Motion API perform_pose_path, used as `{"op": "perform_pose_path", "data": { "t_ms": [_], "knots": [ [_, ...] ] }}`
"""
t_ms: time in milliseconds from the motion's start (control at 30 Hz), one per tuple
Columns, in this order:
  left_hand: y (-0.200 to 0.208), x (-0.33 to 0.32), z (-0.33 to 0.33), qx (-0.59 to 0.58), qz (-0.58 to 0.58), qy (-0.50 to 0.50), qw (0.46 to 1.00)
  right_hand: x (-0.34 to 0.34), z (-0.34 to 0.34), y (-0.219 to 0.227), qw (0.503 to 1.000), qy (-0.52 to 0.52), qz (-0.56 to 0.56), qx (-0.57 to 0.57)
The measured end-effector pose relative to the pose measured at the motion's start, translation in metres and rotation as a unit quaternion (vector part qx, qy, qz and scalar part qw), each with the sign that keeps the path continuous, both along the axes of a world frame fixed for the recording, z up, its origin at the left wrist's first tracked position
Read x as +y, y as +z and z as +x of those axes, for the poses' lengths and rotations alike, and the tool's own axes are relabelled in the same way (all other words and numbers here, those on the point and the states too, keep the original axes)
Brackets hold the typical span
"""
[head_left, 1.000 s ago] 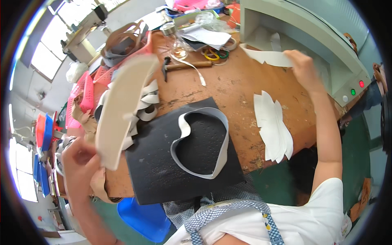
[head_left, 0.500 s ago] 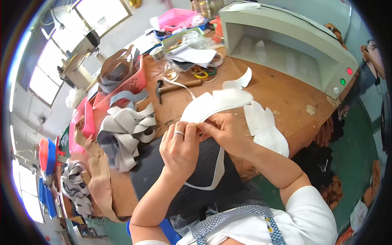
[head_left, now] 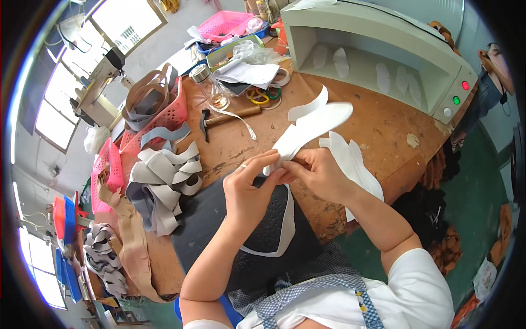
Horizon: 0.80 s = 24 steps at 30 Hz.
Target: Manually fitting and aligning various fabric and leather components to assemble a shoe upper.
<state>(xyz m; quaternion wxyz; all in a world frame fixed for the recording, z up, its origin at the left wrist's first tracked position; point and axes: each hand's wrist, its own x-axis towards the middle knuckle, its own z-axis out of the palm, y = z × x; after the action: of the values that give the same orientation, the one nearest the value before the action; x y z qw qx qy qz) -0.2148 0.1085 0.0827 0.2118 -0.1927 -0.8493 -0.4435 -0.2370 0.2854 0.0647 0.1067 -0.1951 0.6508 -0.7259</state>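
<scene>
A white insole-shaped piece [head_left: 318, 125] is held above the table, its rounded far end pointing away to the upper right. My left hand [head_left: 249, 189] pinches its near end between thumb and fingers. Closed on the same end, my right hand [head_left: 318, 171] has its fingertips against the left thumb; the fingers hide the exact edge. Beyond it a curved white piece [head_left: 310, 107] lies on the table. Several flat white pieces [head_left: 359, 170] lie partly under my right forearm. Below my hands, a bent grey-white strip [head_left: 288, 222] rests on a black mat [head_left: 205, 225].
A heap of grey strips [head_left: 161, 186] lies to the left, near pink baskets [head_left: 170, 115]. A hammer [head_left: 233, 116], scissors [head_left: 257, 97] and tape rolls lie further back. At the right stands a pale box-like machine [head_left: 372, 33] with white pieces inside.
The white piece has turned from broad and sideways to narrower, pointing away to the upper right. Both hands have shifted right, and the left has rolled so its thumb shows.
</scene>
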Motion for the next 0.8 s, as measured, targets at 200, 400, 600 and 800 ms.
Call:
{"op": "perform_pose_path", "data": {
  "t_ms": [200, 400, 600, 800],
  "knots": [
    [-0.002, -0.002, -0.003, 0.01, -0.001, -0.025, 1.0, 0.009, 0.001, 0.007, 0.997, 0.038, 0.044, 0.059],
    [-0.007, 0.002, -0.005, 0.242, -0.284, -0.005, 0.928, 0.009, 0.002, 0.011, 0.981, 0.0, 0.158, 0.11],
    [-0.001, 0.001, -0.021, 0.18, -0.257, 0.037, 0.949, 0.018, -0.003, 0.012, 0.982, -0.028, 0.165, 0.088],
    [0.004, 0.015, -0.026, 0.148, -0.27, 0.028, 0.951, 0.047, 0.001, 0.003, 0.96, -0.068, 0.232, 0.14]
  ]
}}
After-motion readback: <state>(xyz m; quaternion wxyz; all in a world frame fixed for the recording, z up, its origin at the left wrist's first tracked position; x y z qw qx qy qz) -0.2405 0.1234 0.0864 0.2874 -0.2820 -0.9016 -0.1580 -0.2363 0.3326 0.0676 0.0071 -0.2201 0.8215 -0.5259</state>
